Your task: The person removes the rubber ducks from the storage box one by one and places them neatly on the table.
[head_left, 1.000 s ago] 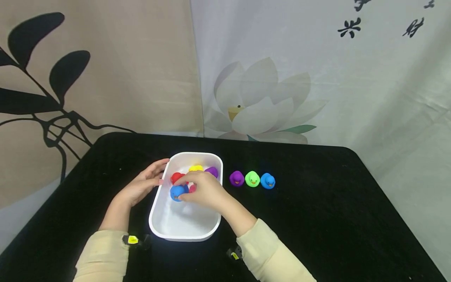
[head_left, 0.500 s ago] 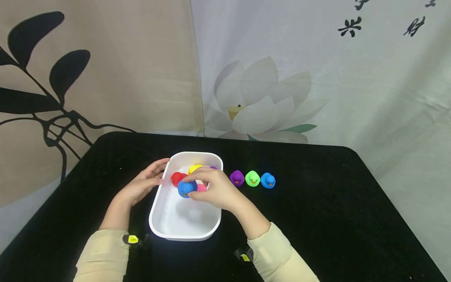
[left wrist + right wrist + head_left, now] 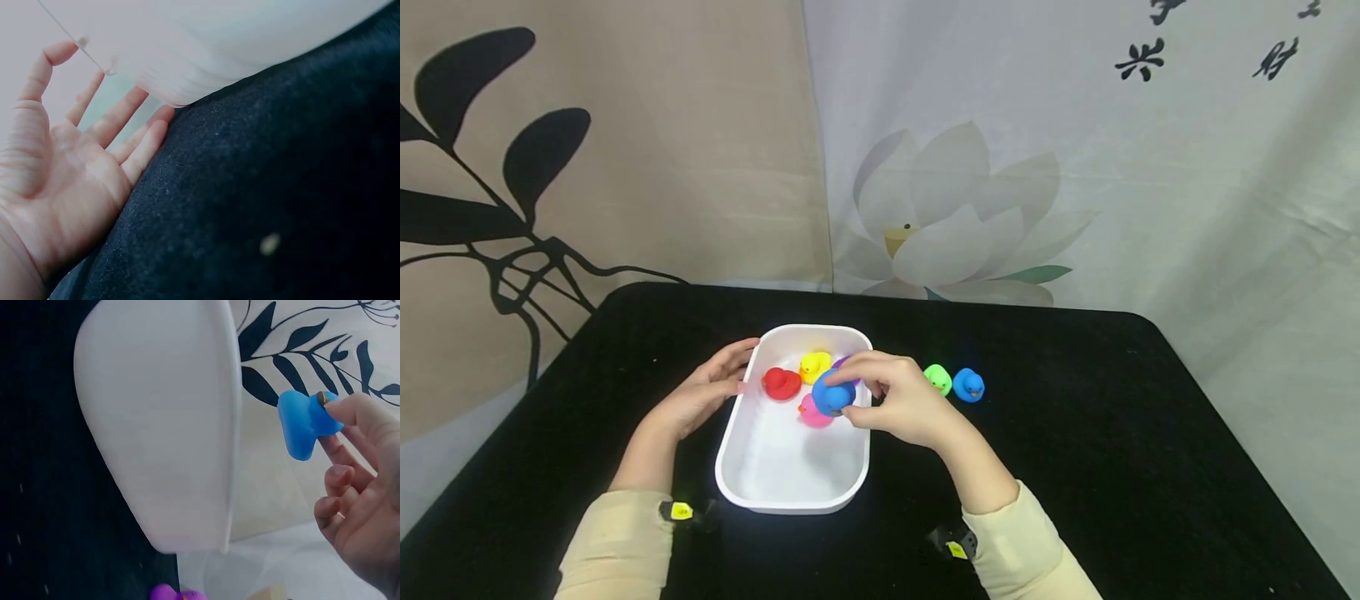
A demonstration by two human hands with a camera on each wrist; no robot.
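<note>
Between thumb and fingers my right hand (image 3: 902, 396) pinches a blue rubber duck (image 3: 833, 395), held over the right side of a white plastic bin (image 3: 790, 479). In the right wrist view the same blue duck (image 3: 303, 422) hangs above the level of the bin's rim. Inside the bin lie a red duck (image 3: 781, 383), a yellow duck (image 3: 814, 367) and a pink duck (image 3: 815, 412); a purple duck (image 3: 842, 362) is partly hidden behind the held one. My left hand (image 3: 703, 392) rests against the bin's left side, its fingers spread and nearly straight in the left wrist view.
Right of the bin, a green duck (image 3: 937, 379) and another blue duck (image 3: 968, 385) stand on the black cloth-covered table (image 3: 1112, 467). A purple duck (image 3: 172, 593) beside them shows in the right wrist view. A printed curtain (image 3: 722, 167) hangs behind the table.
My right hand has lifted the blue duck from the bin's left-middle and carried it right, uncovering the pink duck and covering the purple one outside. The left hand stays in place.
</note>
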